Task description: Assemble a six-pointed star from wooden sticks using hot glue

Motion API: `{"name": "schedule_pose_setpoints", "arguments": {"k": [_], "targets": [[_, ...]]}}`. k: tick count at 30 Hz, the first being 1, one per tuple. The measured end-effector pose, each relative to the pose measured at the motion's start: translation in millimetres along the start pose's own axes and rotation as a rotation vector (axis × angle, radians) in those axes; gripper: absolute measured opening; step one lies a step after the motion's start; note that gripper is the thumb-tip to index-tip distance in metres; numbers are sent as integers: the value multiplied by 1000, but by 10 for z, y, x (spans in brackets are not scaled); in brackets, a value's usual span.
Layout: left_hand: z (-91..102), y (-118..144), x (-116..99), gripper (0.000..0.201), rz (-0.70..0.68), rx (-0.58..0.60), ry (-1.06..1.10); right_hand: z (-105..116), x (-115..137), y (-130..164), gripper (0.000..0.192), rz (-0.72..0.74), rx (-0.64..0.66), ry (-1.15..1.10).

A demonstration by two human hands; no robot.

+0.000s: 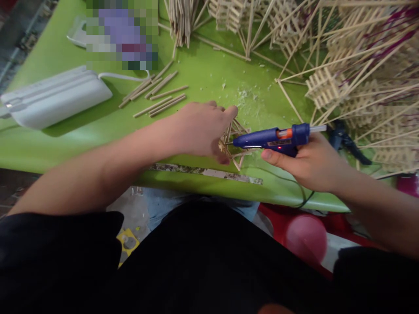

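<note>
My right hand (pixel 310 163) is wrapped round a blue hot glue gun (pixel 271 138) with an orange part, a lit red light and a clear glue stick (pixel 318 128) poking out of its back. Its metal nozzle points left and meets a small frame of thin wooden sticks (pixel 240 160) on the green table. That frame is gripped by my left hand (pixel 204 128), whose fingers curl over its left side and hide part of it. Whether the nozzle touches a joint is hard to see.
Loose short sticks (pixel 160 102) lie left of my hands, near a white power strip (pixel 59 96). A stick bundle (pixel 181 19) stands behind. Stacked stick structures (pixel 353 78) crowd the right, beside dark pliers-like handles (pixel 350 141). Glue scraps (pixel 247 96) dot the table; a cord hangs over its front edge.
</note>
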State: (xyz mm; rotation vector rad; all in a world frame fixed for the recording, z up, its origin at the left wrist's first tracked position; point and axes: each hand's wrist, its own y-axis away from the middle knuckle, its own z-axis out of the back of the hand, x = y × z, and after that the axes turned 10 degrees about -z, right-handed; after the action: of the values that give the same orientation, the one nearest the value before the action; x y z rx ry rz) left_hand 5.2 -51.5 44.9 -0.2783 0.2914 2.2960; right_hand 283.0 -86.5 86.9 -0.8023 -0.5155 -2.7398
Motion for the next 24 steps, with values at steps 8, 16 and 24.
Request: {"name": "schedule_pose_setpoints", "arguments": {"k": [8, 16, 24], "targets": [[42, 26, -33, 107, 60, 25, 71, 29, 15, 18, 41, 37, 50, 60], [70, 23, -53, 112, 81, 53, 87, 27, 12, 30, 49, -12, 55, 80], [75, 22, -56, 107, 57, 55, 47, 11, 101, 80, 44, -37, 37, 106]]}}
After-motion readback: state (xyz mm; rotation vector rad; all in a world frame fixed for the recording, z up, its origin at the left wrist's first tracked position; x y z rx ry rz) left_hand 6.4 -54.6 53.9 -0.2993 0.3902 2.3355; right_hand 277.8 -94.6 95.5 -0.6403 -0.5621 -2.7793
